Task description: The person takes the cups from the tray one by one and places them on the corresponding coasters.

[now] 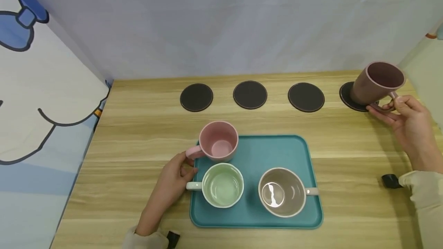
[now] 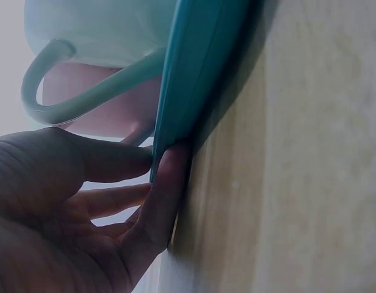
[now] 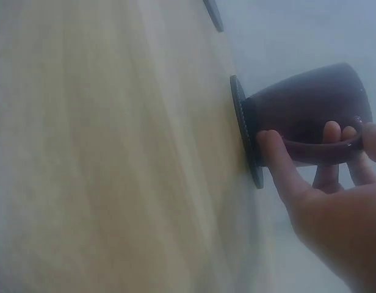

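My right hand (image 1: 413, 126) grips the handle of a dark mauve mug (image 1: 370, 85) at the far right. The mug sits upright on a black round coaster (image 1: 346, 94), and the right wrist view shows its base against the coaster (image 3: 242, 116). On the left, my left hand (image 1: 173, 180) pinches the left rim of a teal tray (image 1: 273, 149) between thumb and fingers, as the left wrist view shows. A pink mug (image 1: 220, 150) and a pale green mug (image 1: 223, 189) stand on the tray near that hand, handles pointing left. A grey-beige mug (image 1: 282, 195) stands on the tray's right, handle to the right.
Three more black coasters lie in a row along the back of the wooden table: a left one (image 1: 196, 97), a middle one (image 1: 250, 94) and a right one (image 1: 306, 97). A pale cloth wall (image 1: 242, 22) rises behind them. A cartoon-printed cloth (image 1: 45, 87) hangs on the left.
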`<state>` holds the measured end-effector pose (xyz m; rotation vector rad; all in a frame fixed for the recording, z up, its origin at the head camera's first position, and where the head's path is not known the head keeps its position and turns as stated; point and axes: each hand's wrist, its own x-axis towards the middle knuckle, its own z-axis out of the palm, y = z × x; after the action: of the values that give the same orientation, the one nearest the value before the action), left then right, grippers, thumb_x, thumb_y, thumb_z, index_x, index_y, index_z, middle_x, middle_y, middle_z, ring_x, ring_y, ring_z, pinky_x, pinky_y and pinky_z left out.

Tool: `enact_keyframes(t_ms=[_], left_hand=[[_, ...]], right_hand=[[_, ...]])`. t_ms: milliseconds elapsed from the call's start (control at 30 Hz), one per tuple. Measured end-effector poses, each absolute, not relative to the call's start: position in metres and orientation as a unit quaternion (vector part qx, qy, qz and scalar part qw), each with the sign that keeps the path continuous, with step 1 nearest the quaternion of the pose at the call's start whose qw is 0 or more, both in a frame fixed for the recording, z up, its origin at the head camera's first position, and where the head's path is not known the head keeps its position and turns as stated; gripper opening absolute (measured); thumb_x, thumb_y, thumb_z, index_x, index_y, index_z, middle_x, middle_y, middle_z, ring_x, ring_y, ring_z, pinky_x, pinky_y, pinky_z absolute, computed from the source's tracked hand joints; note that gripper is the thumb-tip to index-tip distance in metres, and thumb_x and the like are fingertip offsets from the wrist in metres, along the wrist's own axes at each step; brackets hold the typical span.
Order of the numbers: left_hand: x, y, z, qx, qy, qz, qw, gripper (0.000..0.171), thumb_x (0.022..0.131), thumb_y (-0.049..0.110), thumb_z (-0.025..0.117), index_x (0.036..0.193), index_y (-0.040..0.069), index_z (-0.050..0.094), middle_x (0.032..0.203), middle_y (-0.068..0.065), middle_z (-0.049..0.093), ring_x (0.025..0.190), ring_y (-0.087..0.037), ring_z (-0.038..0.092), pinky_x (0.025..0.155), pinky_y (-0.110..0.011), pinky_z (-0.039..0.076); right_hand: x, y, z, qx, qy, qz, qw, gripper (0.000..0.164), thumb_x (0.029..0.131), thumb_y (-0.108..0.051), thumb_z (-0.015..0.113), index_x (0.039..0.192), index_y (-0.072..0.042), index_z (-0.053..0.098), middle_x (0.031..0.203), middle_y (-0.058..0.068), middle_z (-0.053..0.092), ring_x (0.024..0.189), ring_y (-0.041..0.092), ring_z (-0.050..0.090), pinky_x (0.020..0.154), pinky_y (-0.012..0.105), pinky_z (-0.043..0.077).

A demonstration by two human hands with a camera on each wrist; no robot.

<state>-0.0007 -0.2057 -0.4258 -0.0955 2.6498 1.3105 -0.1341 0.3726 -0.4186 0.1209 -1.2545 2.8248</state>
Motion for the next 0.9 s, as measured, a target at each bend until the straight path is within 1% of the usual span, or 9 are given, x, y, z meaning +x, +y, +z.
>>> enact_keyframes(t_ms=[100,267,433,533,667,733,833,900], left_hand=[[0.0,-0.205,-0.427,-0.034,0.892,0.441,0.096,0.034,0.093,0.003,0.074,0.126,0.001,0.065,0.108,-0.014,0.069,0.07,-0.013,0.053,0.061,-0.023,0.044],[0.001,-0.205,-0.429,-0.033,0.891,0.442,0.097,0.034,0.093,0.002,0.074,0.125,0.0,0.065,0.108,-0.015,0.069,0.07,-0.013,0.053,0.06,-0.023,0.045],[-0.002,-0.206,-0.427,-0.03,0.892,0.441,0.093,0.033,0.093,0.002,0.074,0.125,0.001,0.064,0.106,-0.014,0.068,0.07,-0.014,0.054,0.061,-0.023,0.045],[-0.002,-0.206,-0.426,-0.031,0.892,0.442,0.095,0.033,0.093,0.002,0.074,0.125,0.001,0.064,0.107,-0.014,0.068,0.07,-0.013,0.054,0.06,-0.024,0.044],[-0.003,-0.206,-0.426,-0.028,0.893,0.439,0.093,0.033,0.093,0.002,0.074,0.125,0.001,0.064,0.107,-0.014,0.069,0.07,-0.013,0.053,0.06,-0.023,0.044],[-0.003,-0.206,-0.426,-0.028,0.894,0.438,0.093,0.034,0.094,0.002,0.074,0.126,0.001,0.064,0.108,-0.014,0.069,0.07,-0.013,0.053,0.061,-0.023,0.044],[-0.002,-0.206,-0.427,-0.032,0.893,0.439,0.096,0.037,0.094,0.002,0.074,0.129,0.001,0.064,0.109,-0.015,0.069,0.071,-0.013,0.054,0.061,-0.023,0.045],[-0.002,-0.206,-0.427,-0.035,0.891,0.441,0.1,0.038,0.094,0.003,0.073,0.13,0.001,0.063,0.11,-0.015,0.069,0.071,-0.013,0.055,0.062,-0.023,0.046]], right_hand=[[-0.134,0.376,-0.421,0.032,-0.421,0.906,0.023,0.02,0.107,0.005,0.043,0.09,0.011,0.052,0.093,0.02,0.056,0.07,0.037,0.072,0.082,0.049,0.064],[-0.136,0.378,-0.424,0.047,-0.44,0.896,0.028,0.02,0.107,0.005,0.043,0.09,0.011,0.052,0.092,0.019,0.057,0.073,0.034,0.074,0.082,0.046,0.064],[-0.138,0.377,-0.423,0.057,-0.442,0.895,0.029,0.02,0.106,0.005,0.043,0.091,0.012,0.052,0.091,0.019,0.058,0.075,0.037,0.075,0.082,0.046,0.064],[-0.137,0.377,-0.422,0.053,-0.468,0.882,0.029,0.018,0.107,0.0,0.046,0.093,0.011,0.052,0.096,0.019,0.061,0.083,0.037,0.078,0.08,0.044,0.064],[-0.133,0.378,-0.421,0.036,-0.493,0.869,0.025,0.015,0.107,-0.006,0.048,0.103,0.008,0.053,0.106,0.018,0.065,0.095,0.037,0.079,0.079,0.041,0.064],[-0.131,0.378,-0.421,0.02,-0.504,0.863,0.024,0.014,0.106,-0.008,0.05,0.108,0.006,0.054,0.11,0.015,0.065,0.097,0.033,0.079,0.079,0.039,0.065],[-0.126,0.38,-0.421,-0.004,-0.536,0.844,0.022,0.018,0.106,-0.012,0.053,0.116,0.003,0.056,0.116,0.009,0.063,0.097,0.026,0.079,0.079,0.034,0.064],[-0.121,0.381,-0.422,-0.014,-0.553,0.833,0.019,0.019,0.106,-0.012,0.053,0.119,0.001,0.057,0.118,0.007,0.063,0.096,0.023,0.08,0.077,0.032,0.064]])
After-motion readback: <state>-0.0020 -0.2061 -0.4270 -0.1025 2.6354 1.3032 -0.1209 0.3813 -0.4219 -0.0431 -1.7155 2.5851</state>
